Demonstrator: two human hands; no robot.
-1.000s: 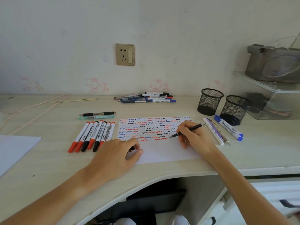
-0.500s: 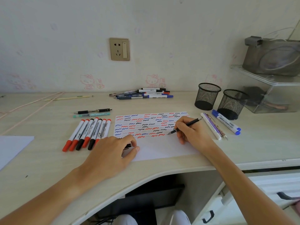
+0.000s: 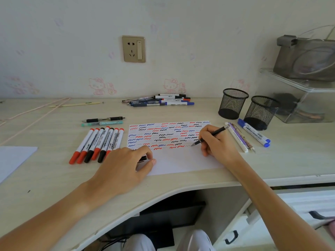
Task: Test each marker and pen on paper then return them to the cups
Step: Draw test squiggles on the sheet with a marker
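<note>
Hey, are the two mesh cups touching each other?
Cannot tell. In the head view the left cup and right cup stand side by side, their rims overlapping in the picture, so neither gap nor contact shows plainly.

Home bedroom desk (image 3: 45,174): cartoon-cat wallpaper (image 3: 101,86).

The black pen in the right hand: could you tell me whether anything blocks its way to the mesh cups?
Nothing visible does. The black pen must only pass above the white pen lying flat before the mesh cups, which look empty.

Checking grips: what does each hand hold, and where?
Right hand pinches a slim black pen low on its barrel. Left hand holds a small black cap.
</note>
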